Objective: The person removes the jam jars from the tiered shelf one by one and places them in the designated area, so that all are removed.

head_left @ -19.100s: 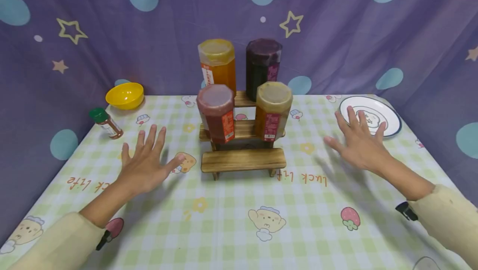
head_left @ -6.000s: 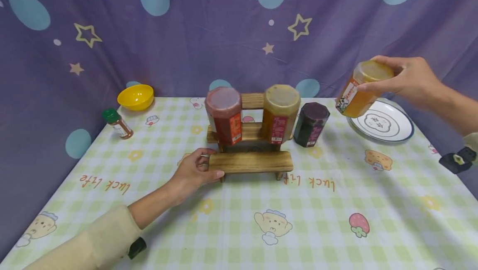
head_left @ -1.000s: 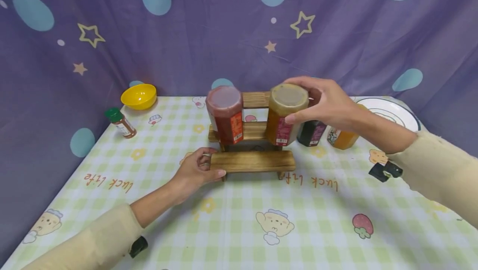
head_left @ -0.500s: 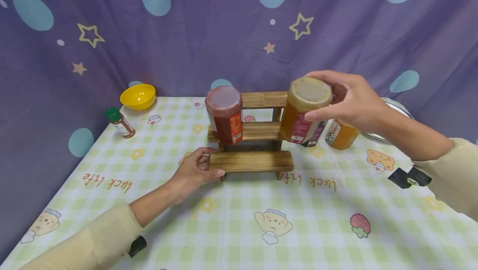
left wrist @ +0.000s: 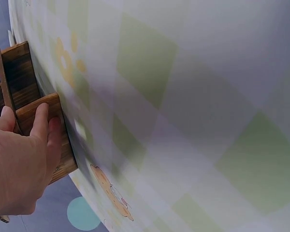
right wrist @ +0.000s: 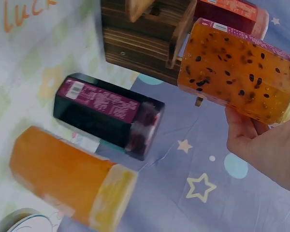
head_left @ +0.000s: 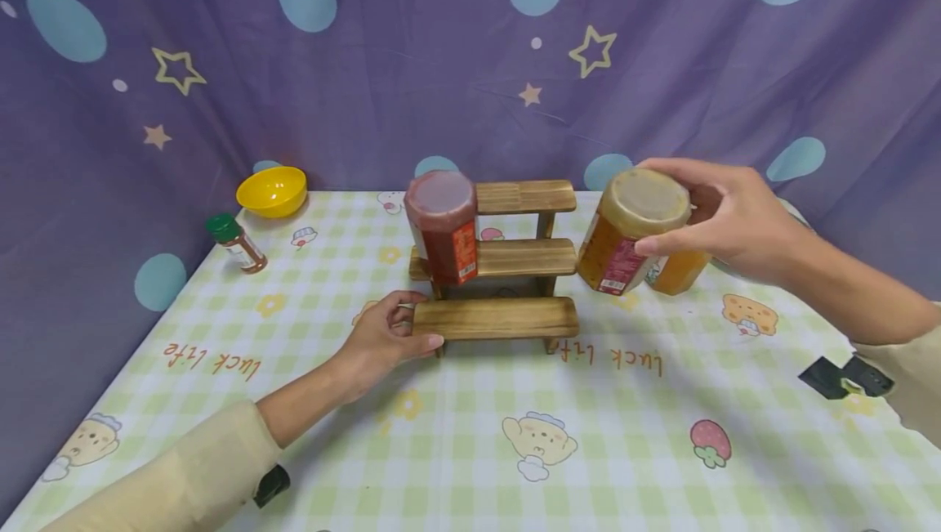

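Note:
My right hand (head_left: pixel 742 221) holds a jar of amber jam with black seeds (right wrist: pixel 237 72) by its upper part, in the air right of the wooden step stand (head_left: pixel 496 317). My left hand (head_left: pixel 378 344) grips the left end of the stand's lowest step; in the left wrist view its thumb and fingers hold the wood (left wrist: pixel 63 154). A red jar (head_left: pixel 444 238) stands on the middle step's left side. On the table at the right are a dark purple jar (right wrist: pixel 106 111), hidden in the head view by the held jar, and an orange jar (head_left: pixel 680 272).
A yellow bowl (head_left: pixel 272 193) sits at the back left, with a green-capped spice bottle (head_left: pixel 238 246) leaning in view before it. A white plate (right wrist: pixel 31 224) lies at the right, mostly hidden behind the right hand. A purple curtain (head_left: pixel 412 66) hangs behind the checked tablecloth (head_left: pixel 456 450).
The dark and orange jars went from the top step to the table. Within the last second my right hand took the amber jar off the middle step and moved it right. My left hand stayed put.

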`<state>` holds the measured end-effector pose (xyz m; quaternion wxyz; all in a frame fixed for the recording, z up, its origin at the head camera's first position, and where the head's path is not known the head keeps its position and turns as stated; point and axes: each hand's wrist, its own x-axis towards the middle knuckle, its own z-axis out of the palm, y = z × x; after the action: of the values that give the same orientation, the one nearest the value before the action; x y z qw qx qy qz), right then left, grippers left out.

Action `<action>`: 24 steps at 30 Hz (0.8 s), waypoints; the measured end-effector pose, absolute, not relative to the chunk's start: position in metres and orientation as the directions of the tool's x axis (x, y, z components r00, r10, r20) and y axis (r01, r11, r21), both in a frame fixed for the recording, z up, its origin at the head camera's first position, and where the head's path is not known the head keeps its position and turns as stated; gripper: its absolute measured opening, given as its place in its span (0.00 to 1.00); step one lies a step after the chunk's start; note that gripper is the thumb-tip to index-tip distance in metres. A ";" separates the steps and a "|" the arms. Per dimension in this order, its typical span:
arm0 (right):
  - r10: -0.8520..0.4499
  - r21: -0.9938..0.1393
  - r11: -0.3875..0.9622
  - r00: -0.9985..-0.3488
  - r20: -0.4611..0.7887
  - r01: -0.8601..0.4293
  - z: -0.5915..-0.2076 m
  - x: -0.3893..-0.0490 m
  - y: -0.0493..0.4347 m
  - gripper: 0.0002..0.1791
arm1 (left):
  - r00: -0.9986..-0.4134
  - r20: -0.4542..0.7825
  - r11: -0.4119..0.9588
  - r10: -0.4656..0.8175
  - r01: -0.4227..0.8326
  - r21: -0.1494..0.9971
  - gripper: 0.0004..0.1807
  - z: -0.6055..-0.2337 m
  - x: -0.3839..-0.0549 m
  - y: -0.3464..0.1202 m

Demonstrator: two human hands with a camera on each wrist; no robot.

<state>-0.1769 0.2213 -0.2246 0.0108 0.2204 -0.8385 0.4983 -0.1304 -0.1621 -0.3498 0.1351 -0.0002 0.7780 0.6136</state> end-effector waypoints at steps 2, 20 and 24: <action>-0.343 -0.817 0.443 -0.912 0.225 -0.369 -0.228 -0.175 0.226 0.38 | -0.963 -0.213 0.249 0.163 -0.168 0.954 0.32 -0.350 -0.131 -0.162; -0.277 -0.808 0.523 -0.951 0.140 -0.271 -0.280 -0.169 0.262 0.39 | -0.961 -0.222 0.236 0.167 -0.179 0.955 0.33 -0.349 -0.130 -0.162; -0.256 -0.809 0.542 -0.962 0.100 -0.228 -0.295 -0.168 0.263 0.40 | -0.962 -0.220 0.243 0.162 -0.177 0.954 0.32 -0.349 -0.130 -0.161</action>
<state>-0.1678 0.2626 -0.2951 -0.0152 0.1379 -0.8778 0.4584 -0.1304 -0.1615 -0.3493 0.1380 -0.0048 0.7761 0.6153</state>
